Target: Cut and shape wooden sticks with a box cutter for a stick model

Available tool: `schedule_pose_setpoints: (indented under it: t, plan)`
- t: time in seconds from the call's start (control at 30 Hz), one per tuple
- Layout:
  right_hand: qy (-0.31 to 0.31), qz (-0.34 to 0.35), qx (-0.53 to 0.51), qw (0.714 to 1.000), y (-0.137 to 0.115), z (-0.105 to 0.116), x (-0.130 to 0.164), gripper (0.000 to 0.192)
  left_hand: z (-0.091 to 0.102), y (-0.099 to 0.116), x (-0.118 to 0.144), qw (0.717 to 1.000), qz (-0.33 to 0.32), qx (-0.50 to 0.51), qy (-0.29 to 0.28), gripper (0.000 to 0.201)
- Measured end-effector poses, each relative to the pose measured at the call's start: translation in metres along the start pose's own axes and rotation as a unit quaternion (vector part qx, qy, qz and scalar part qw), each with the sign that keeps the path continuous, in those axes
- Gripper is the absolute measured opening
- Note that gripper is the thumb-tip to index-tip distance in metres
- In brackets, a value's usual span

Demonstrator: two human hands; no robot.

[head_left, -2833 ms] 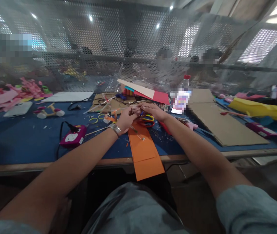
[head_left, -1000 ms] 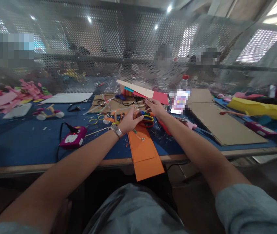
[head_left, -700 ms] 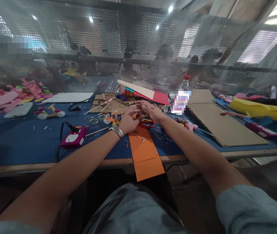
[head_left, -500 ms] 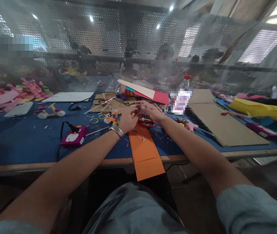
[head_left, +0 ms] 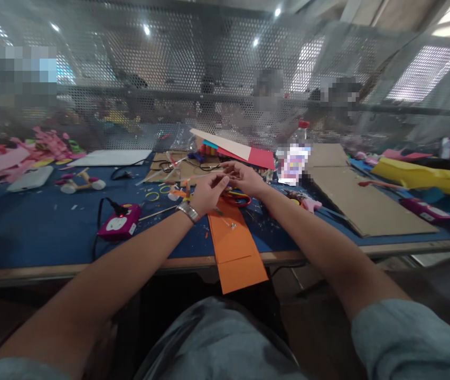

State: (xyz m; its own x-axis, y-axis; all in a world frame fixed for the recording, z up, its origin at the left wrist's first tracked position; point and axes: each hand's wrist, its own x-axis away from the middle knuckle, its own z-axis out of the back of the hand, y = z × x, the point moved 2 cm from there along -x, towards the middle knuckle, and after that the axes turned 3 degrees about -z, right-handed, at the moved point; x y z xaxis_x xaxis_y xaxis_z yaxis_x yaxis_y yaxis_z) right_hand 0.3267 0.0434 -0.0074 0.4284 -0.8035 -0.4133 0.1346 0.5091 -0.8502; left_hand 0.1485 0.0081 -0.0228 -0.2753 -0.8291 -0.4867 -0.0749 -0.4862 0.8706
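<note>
Facing each other near orange card [head_left: 235,245], the hands [head_left: 206,195] leave any grip unclear.

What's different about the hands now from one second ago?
The right hand moved left, towards the left hand. A second ago there was a gap between them; now their fingers are close together near the far end of the orange paper. I can't tell whether anything was picked up or let go. The orange paper, purple plug box and little wheeled toy stayed put.
</note>
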Motion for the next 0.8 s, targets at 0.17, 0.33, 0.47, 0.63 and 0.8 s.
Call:
schedule_pose_setpoints:
  t: [0.17,0.33,0.47,0.63,0.8]
  plan:
    - [-0.002,0.034,0.069,0.997,-0.009,0.001,0.005,0.060,0.002,-0.011,-0.004,0.999,0.041,0.028,0.010,0.034]
    - [-0.019,0.056,0.111,0.992,-0.017,-0.001,0.009,0.060,0.004,-0.011,-0.004,0.998,0.049,0.029,0.017,0.036]
    - [-0.029,0.067,0.135,0.988,-0.021,0.000,0.011,0.064,0.003,-0.011,-0.004,0.998,0.048,0.026,0.016,0.034]
    - [-0.048,0.071,0.157,0.984,-0.023,-0.003,0.012,0.077,0.004,-0.011,-0.004,0.999,0.039,0.021,0.021,0.031]
    - [-0.042,0.081,0.174,0.980,-0.021,-0.008,0.012,0.078,0.005,-0.008,-0.003,1.000,0.025,0.008,0.005,0.028]
